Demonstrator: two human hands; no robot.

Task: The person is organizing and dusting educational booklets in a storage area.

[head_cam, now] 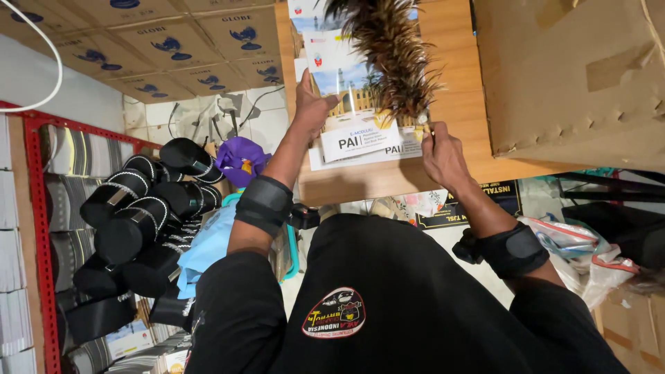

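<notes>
A small stack of thin booklets (350, 104) with a building pictured on the cover lies on a wooden table (464, 90). My left hand (312, 104) grips the stack's left edge, thumb on the cover. My right hand (443, 156) is closed around the handle of a brown feather duster (388, 48), whose feathers rest on top of the booklets. Both wrists wear black bands. My black shirt with a round patch fills the lower part of the view.
A large cardboard box (575, 76) sits on the table at the right. Several black cylindrical caps (131, 215) are piled on a red metal rack (34, 208) at the left, near a purple cloth (239, 159). Stacked cartons (166, 41) stand beyond. Plastic bags (589, 256) lie at the right.
</notes>
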